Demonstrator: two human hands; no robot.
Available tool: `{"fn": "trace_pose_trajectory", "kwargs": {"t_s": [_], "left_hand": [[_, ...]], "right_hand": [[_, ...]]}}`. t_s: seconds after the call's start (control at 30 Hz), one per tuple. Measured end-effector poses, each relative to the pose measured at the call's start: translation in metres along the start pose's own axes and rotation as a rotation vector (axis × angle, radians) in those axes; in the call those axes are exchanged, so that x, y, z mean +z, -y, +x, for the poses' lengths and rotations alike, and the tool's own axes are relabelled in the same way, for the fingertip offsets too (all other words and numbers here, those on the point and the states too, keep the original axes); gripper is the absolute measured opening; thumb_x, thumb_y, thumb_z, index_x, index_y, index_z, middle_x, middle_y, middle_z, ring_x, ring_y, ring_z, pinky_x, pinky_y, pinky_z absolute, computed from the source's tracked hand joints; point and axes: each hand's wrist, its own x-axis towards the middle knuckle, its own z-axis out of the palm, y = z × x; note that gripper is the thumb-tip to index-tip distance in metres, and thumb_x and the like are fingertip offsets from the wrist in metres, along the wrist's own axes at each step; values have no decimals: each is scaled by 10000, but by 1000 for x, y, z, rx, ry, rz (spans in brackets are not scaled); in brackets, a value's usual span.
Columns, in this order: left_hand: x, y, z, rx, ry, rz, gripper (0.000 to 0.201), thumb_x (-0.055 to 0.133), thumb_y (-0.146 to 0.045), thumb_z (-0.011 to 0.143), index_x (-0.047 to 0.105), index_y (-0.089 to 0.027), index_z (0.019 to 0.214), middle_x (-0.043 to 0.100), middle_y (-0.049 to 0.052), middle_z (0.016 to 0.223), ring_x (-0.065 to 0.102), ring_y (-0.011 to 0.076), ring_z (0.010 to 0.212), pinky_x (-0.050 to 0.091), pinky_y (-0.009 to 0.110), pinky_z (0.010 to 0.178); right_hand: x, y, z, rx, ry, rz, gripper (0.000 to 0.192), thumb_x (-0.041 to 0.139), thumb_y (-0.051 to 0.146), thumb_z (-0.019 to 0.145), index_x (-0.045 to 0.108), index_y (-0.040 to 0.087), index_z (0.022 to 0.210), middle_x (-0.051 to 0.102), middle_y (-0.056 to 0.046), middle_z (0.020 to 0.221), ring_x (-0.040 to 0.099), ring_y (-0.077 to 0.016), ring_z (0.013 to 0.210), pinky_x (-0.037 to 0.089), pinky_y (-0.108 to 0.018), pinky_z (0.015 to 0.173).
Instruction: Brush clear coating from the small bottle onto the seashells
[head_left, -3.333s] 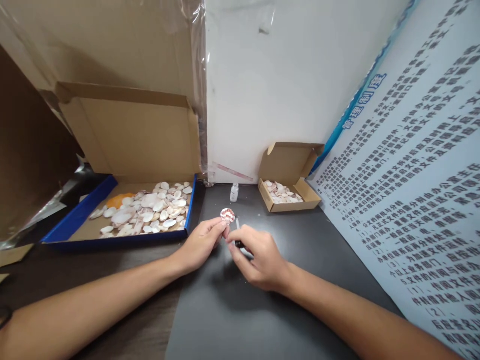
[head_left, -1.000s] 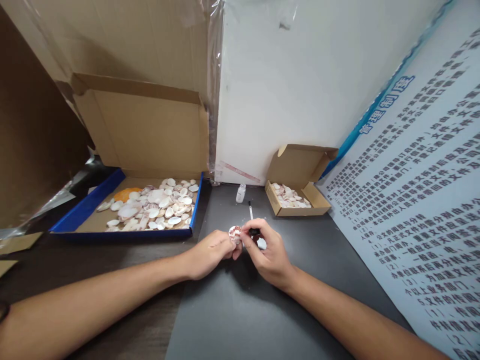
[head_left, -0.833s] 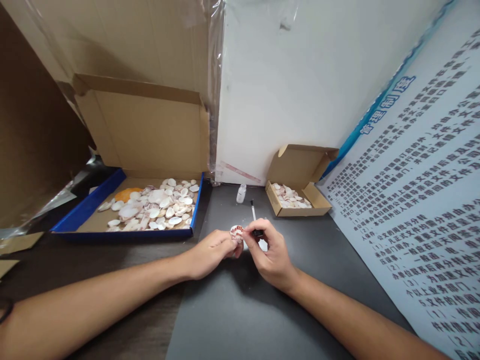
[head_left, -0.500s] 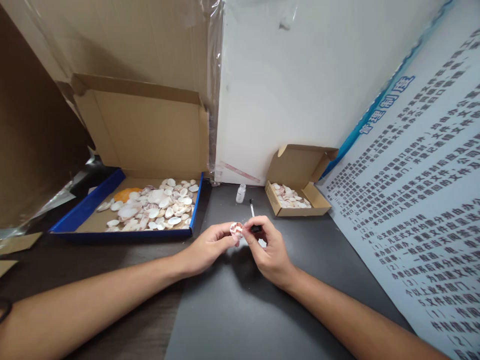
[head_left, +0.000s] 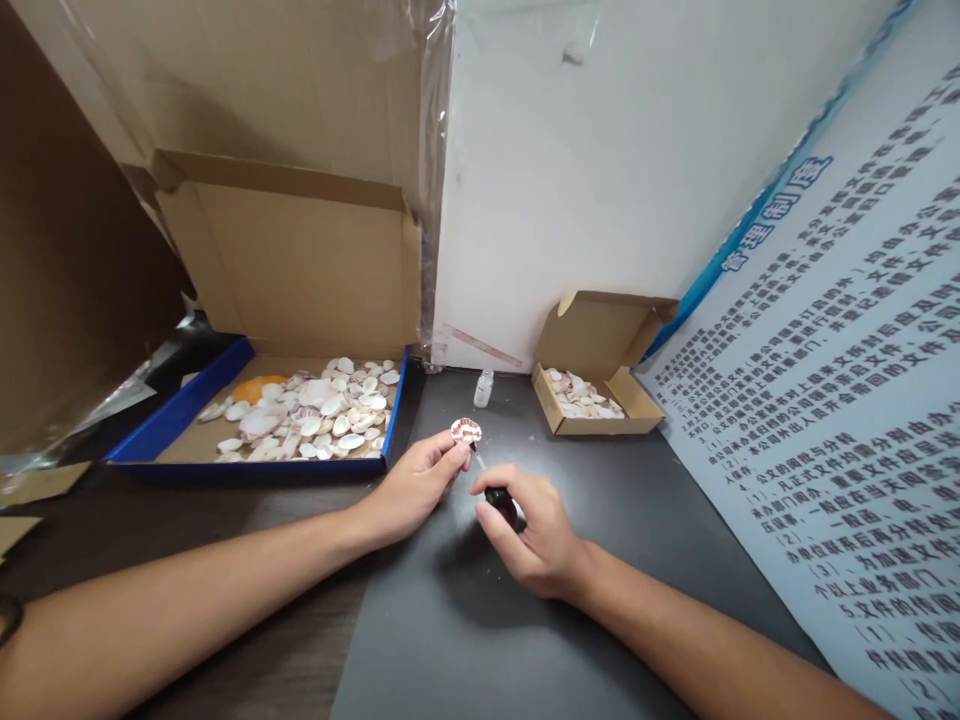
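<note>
Pinched in my left hand (head_left: 420,484) is a seashell (head_left: 466,430) with reddish-brown and white markings, held up above the dark table. My right hand (head_left: 534,525) grips a small brush (head_left: 480,458) by its black cap, the thin pale stem pointing up and left. The dark brush tip touches or nearly touches the lower edge of the shell. Beyond both hands a small clear bottle (head_left: 484,389) stands upright and uncapped, with whitish contents.
To the left, an open blue-edged cardboard box (head_left: 255,465) holds many shells and something orange. A smaller open cardboard box (head_left: 600,426) with shells stands back right. Behind is a white panel (head_left: 585,180); a printed board (head_left: 840,420) leans along the right.
My right hand has drawn back and turned the brush, so its tip now points at the shell instead of away. My left hand has shifted slightly left, raising the shell.
</note>
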Motion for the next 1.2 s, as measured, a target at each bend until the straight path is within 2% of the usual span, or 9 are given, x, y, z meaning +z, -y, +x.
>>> {"fn": "trace_pose_trajectory", "kwargs": {"t_s": [0.13,0.3,0.47,0.63,0.73,0.8,1.0,1.2], "left_hand": [[1,-1,0,24,7,-1,348,478,-488,913,427,-184,751,302,-81,583,233,69,493,195,208,462],[3,-7,0,44,9,-14,310,491,-451,902,427,-187,752,304,-81,584,228,75,507,211,217,476],[4,-10,-1,35,13,-23,284,499,-426,887,446,-184,749,293,-79,583,234,82,520,225,223,489],[3,-13,-2,36,-4,32,305,484,-413,885,416,-182,698,354,-60,626,302,95,575,282,220,528],[4,-15,-2,41,15,7,296,482,-409,885,431,-179,705,390,-47,657,345,103,610,308,221,549],[4,-15,-2,46,21,4,291,483,-410,882,443,-178,713,387,-45,662,339,102,606,296,221,535],[3,-12,-3,-25,5,-7,282,463,-427,885,427,-189,737,260,-83,557,216,85,499,175,228,446],[3,-11,-3,11,11,-21,315,487,-438,894,417,-183,723,306,-74,587,245,80,530,214,215,469]], "right_hand": [[3,0,1,50,-59,-61,86,507,208,918,555,188,987,557,36,654,494,-91,506,387,-217,524],[5,1,0,-62,3,-48,87,529,201,907,562,191,987,583,28,682,508,-93,525,409,-216,561],[5,4,1,64,-41,-5,104,512,182,927,558,189,1020,618,4,787,509,-87,562,406,-210,562],[7,13,2,71,76,139,93,508,186,937,590,198,979,599,6,787,518,-102,646,423,-211,631],[8,17,3,159,10,169,103,488,197,954,590,199,941,599,4,794,506,-107,662,414,-217,637],[9,20,4,180,-3,192,117,468,195,964,582,202,939,594,5,799,503,-110,674,410,-219,645],[12,30,-1,123,92,277,158,432,163,968,579,204,928,544,13,776,488,-106,685,398,-211,650],[12,23,0,238,58,231,119,454,187,949,570,199,925,553,0,815,496,-120,721,400,-232,677]]}}
